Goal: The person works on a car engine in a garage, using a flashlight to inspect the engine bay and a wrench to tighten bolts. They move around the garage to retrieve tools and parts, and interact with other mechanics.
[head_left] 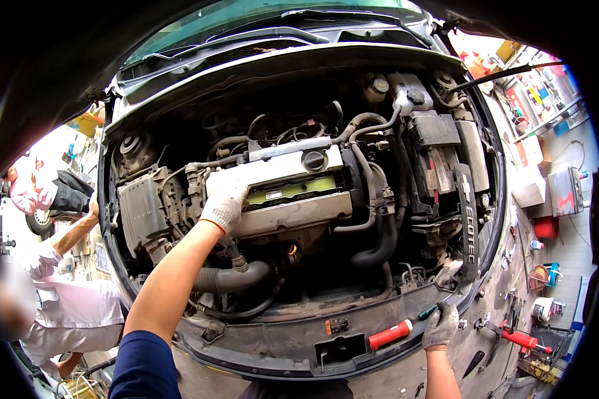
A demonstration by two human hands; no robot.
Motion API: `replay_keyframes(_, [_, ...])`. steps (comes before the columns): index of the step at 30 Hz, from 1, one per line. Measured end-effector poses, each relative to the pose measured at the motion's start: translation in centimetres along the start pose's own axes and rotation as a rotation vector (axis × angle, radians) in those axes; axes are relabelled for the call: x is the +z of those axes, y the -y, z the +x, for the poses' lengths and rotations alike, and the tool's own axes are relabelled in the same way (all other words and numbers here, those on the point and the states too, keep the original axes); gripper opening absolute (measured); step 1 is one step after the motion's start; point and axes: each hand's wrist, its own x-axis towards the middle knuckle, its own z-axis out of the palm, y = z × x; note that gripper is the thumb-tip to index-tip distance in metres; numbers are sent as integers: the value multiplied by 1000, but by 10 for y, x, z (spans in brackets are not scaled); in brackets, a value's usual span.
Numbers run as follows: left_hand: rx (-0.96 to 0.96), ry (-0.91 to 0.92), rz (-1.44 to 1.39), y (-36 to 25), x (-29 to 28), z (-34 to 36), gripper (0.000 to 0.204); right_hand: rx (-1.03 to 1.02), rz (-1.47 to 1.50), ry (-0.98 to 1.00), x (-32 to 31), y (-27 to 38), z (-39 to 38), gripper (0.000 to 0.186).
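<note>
Car (313, 292) bodywork dominates the view, its engine bay uncovered so the bare-armed person can reach in over the front edge. At its left side, a co-worker (73, 302) in a white top has one hand (93, 209) on the rim, perhaps for support. The engine (293, 216) sits mid-bay, its silver cover facing up within easy reach. A long front panel (273, 336) borders the bay and makes a handy ledge. The battery (439, 163) stands to the engine's right, probably placed high for access. A thin black rod (506, 74) slants up from the right corner, presumably to prop a hood.

The left hand (226, 203), in a pale knit glove likely worn against grime, lies at the cover's left end, perhaps steadying itself; its fingers face away, so I cannot tell whether they spread or pinch. The right hand (440, 326), gloved too, is low by the front panel, its fingers pinching a dark green tool (426, 312), apparently kept ready. Beside it, a red cylinder (391, 334) lies on that panel, close to hand. Smallest is an orange ring (293, 249), bright presumably for easy finding.
</note>
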Motion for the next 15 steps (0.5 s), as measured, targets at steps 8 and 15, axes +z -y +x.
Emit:
replay_keyframes(8, [-77, 18, 93, -17, 17, -8, 34, -16, -25, 1, -6, 3, 2, 16])
replay_keyframes(15, [-198, -87, 62, -21, 22, -11, 35, -23, -19, -16, -9, 4, 2, 16])
